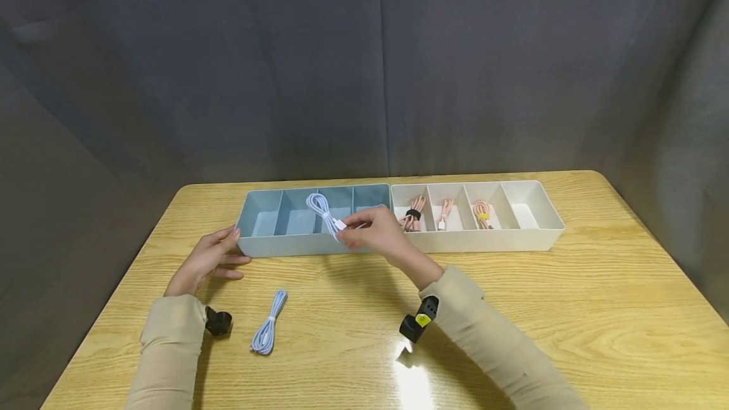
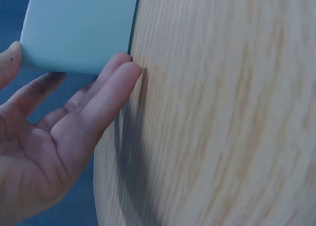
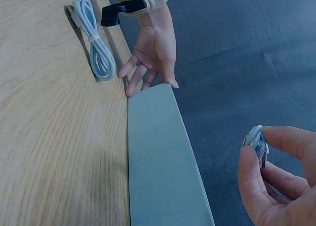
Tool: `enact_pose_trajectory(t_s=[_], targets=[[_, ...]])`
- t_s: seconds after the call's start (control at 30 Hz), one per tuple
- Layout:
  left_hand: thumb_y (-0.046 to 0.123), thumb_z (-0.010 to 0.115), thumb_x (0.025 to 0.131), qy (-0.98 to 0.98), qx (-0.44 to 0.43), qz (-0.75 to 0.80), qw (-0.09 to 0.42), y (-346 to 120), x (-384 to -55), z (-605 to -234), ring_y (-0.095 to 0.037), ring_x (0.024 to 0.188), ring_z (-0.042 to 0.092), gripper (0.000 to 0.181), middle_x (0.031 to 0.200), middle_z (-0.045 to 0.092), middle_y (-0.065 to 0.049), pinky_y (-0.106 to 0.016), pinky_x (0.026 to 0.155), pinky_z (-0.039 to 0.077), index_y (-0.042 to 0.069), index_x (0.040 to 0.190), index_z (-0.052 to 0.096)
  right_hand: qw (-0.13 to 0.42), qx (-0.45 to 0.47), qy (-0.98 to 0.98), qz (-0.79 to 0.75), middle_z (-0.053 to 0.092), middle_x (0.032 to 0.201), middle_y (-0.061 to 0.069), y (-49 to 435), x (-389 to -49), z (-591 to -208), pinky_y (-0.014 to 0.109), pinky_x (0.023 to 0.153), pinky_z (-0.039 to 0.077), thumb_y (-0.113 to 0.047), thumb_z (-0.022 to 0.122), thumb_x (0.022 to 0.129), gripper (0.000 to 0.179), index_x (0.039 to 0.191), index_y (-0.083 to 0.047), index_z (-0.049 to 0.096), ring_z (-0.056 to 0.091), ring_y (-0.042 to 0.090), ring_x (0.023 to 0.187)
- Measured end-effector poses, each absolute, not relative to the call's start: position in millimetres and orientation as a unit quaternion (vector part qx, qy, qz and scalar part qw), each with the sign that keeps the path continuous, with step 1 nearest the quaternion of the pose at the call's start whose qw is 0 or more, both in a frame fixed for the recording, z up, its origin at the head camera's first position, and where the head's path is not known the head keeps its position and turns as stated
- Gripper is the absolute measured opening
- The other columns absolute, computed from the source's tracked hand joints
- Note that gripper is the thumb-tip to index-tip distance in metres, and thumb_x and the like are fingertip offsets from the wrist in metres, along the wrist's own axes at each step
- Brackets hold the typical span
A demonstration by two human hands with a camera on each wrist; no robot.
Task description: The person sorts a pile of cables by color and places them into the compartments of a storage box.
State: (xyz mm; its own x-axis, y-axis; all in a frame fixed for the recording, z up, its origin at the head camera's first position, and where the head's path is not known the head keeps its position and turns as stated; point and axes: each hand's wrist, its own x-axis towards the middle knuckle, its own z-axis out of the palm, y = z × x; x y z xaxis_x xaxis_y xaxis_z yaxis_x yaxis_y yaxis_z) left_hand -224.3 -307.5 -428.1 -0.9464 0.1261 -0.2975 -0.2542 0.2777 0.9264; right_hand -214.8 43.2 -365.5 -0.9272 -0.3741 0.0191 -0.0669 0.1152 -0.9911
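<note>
My right hand [image 1: 378,233] pinches a coiled pale-blue cable [image 1: 321,205] between thumb and fingertips, above the blue divided box [image 1: 302,247]. Only a small end of this held cable [image 3: 256,139] shows in the right wrist view. At the box's left end my left hand [image 1: 207,259] touches the corner, thumb by the rim and the other fingers extended low along the end wall [image 2: 79,33]. A second tied pale-blue cable [image 1: 269,324] lies on the table in front of the box, to the right of the left forearm.
A white divided box [image 1: 484,242] stands end to end with the blue one. Pink cables [image 1: 445,212] lie in three of its compartments; its rightmost compartment holds none. The wooden table [image 1: 598,309] reaches back to a dark grey curtain [image 1: 285,81].
</note>
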Motion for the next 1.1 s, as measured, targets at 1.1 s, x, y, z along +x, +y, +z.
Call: enact_pose_trajectory(t_s=[1.1], targets=[[0.062, 0.052, 0.080, 0.776, -0.057, 0.606, 0.166, -306.7, -224.2, -425.3, -0.013, 0.085, 0.065, 0.094, 0.140, 0.027, -0.029, -0.043, 0.073, 0.054, 0.011, 0.147, 0.013, 0.090, -0.062, 0.796, -0.595, 0.067, 0.076, 0.010, 30.7, -249.5, -377.1, 0.030, 0.063, 0.057, -0.013, 0.075, 0.076, 0.026, 0.099, 0.000, 0.069, 0.066, 0.019, 0.062]])
